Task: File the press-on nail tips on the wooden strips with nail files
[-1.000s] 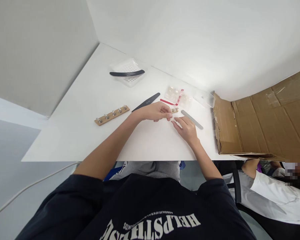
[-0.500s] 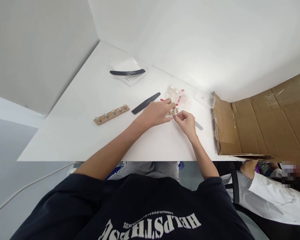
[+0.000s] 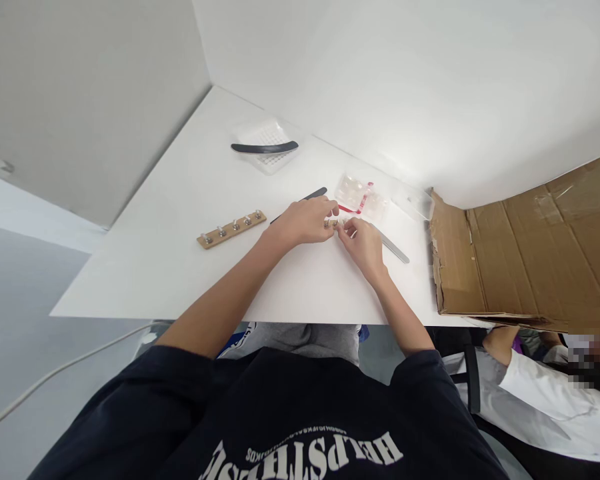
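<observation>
My left hand [image 3: 307, 221] is curled over a short wooden strip [image 3: 331, 224] that carries small metal pegs. Its fingers and thumb lie at the two long sides of the strip, hiding part of it. At the strip's right end, my right hand [image 3: 363, 243] pinches with thumb and index finger; what lies between the fingertips is too small to make out. Off to the left lies a longer wooden strip [image 3: 233, 230] with several upright metal pegs. A grey nail file [image 3: 394, 247] rests just beyond my right hand, and a black nail file [image 3: 316, 194] is partly covered by my left hand.
Clear plastic packaging [image 3: 350, 189] with a red strip [image 3: 364, 202] lies behind my hands. A curved black file [image 3: 265, 148] sits on a clear plastic box [image 3: 270, 164] at the back. A cardboard box [image 3: 455, 260] stands at the right; a person in white sits beyond it.
Both hands have shifted left over the table with the short wooden strip. More of the black nail file is now covered, and more of the grey file shows. The view has turned slightly.
</observation>
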The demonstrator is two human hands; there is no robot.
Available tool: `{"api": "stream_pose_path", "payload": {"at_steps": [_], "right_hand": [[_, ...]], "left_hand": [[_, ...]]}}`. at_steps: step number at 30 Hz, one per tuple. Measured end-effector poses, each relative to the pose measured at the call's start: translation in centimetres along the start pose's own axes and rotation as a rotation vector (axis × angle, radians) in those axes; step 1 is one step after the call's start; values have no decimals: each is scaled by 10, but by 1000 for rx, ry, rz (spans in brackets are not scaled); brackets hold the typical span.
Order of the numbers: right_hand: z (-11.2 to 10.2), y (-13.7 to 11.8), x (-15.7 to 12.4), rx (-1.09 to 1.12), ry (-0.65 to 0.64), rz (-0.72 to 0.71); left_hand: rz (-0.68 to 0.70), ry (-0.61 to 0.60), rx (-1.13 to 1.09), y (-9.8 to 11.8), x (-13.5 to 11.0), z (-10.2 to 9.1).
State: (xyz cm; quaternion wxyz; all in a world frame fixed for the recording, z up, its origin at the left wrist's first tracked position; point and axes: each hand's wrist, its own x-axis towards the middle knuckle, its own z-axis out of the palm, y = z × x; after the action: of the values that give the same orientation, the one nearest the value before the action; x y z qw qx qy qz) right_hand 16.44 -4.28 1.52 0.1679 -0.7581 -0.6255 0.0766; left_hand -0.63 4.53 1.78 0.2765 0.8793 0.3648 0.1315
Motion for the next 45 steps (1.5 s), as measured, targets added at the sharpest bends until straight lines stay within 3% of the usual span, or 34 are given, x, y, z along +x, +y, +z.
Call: {"api": "stream_pose_path", "payload": {"at_steps": [12, 21, 45], "right_hand": [[1, -8, 9, -44, -40, 5], [3, -10, 12, -109, -70, 10], [-6, -19, 15, -173, -174, 29]], "left_hand": [[-11, -39, -83, -5, 5, 2], [98, 41, -35, -3, 2, 1], [73, 32, 97, 5, -4, 0]]}}
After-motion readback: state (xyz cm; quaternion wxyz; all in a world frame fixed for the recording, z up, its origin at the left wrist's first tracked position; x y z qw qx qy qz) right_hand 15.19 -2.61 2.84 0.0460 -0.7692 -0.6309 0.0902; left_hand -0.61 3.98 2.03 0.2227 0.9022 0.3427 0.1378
